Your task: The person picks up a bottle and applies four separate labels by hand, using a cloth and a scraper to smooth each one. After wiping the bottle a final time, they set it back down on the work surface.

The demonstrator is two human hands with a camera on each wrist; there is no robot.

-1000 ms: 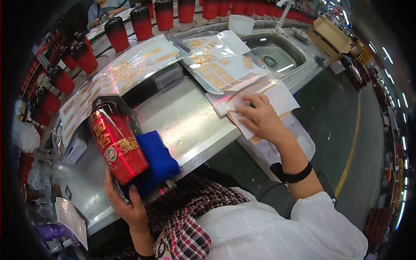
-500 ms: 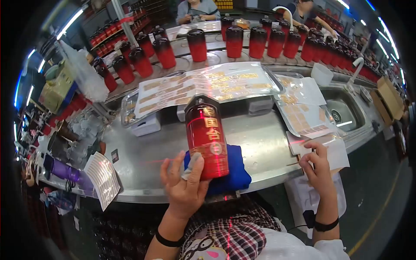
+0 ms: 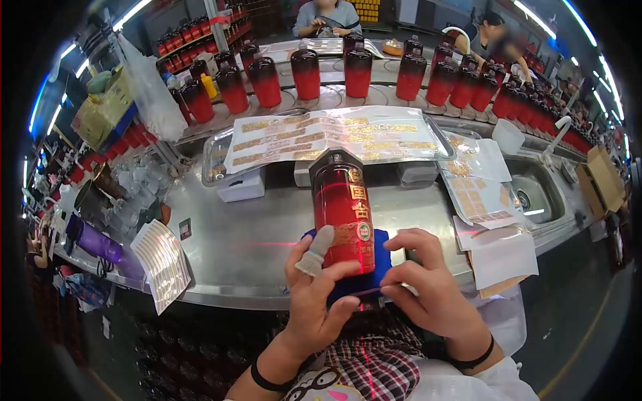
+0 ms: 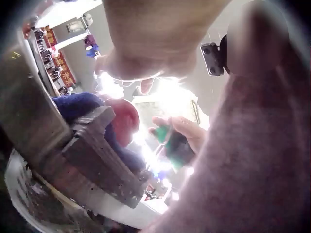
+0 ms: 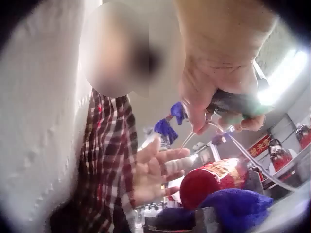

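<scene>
At the near edge of the bench point(image 3: 247, 244), just in front of the person, a red bottle point(image 3: 342, 214) lies on its side on a blue cloth point(image 3: 382, 248), neck pointing toward the far edge and base toward the body. Gold characters run along its upper side.

The left hand point(image 3: 314, 297) is open, with fingers spread and fairly straight. Its forefinger, capped with a pale finger cover point(image 3: 319, 242), rests against the left side of the bottle near the base, and the thumb lies below the cloth's near edge. The right hand point(image 3: 428, 294) is curled, its fingertips pinching a thin clear strip point(image 5: 243, 150) just beside the bottle's base. The strip runs from the fingers down toward the cloth.

Behind the bottle, across the middle of the bench, a long tray point(image 3: 214, 157) holds sheets of gold labels point(image 3: 334, 134). A row of red-and-black bottles point(image 3: 306, 72) stands along the far edge. Toward the right end a sink point(image 3: 538, 190) is set into the bench, with a stack of white sheets point(image 3: 505, 255) at the near right corner. A striped sheet point(image 3: 160, 264) hangs over the near edge at the left.
</scene>
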